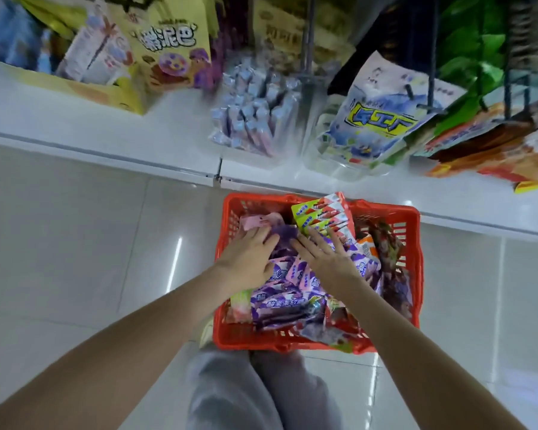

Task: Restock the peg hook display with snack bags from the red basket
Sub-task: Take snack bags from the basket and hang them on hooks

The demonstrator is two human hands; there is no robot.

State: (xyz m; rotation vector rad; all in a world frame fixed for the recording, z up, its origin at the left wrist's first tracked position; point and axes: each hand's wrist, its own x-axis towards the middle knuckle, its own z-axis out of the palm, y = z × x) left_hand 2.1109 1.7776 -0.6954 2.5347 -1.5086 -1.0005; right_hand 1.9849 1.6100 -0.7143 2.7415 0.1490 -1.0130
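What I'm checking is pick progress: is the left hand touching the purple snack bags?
Touching. Head view shows the left hand resting flat on the purple snack bags.

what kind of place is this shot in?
Most likely a shop aisle, probably a convenience store. In view: snack bags hanging on peg hooks, boxed sweets on a white shelf, and a red basket full of packets on the tiled floor.
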